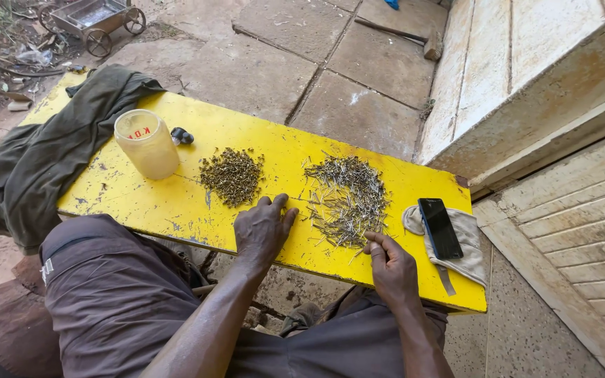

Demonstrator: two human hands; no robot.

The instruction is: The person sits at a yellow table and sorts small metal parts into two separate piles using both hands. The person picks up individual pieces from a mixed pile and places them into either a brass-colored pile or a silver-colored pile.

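Both hands rested on the yellow desk (148, 203), a painted board lying across the person's lap. The left hand (263, 227) lay flat, palm down, fingers spread and empty, between two heaps. The right hand (391, 269) sat at the near edge of the larger heap, fingertips drawn together on the board, seemingly pinching or touching a nail or two; what it held, if anything, could not be told. The hands were apart. The silver nails (348, 198) lay in a loose scatter right of centre, with strays trailing toward the near edge. The darker nails (232, 175) formed a tighter heap to the left, well apart from the first. Risks, as judged: strays near the front edge could roll off onto the lap or floor if the board tipped; a sweep of the left hand could mix the two heaps; sharp points could prick the bare fingers. The plastic jar (146, 143) stood upright near the far left, close to a draped green cloth (43, 154), and could topple if the board shifted. A dark phone (440, 227) lay on a pale cloth (466, 252) at the right end, near the corner, and could slide off.
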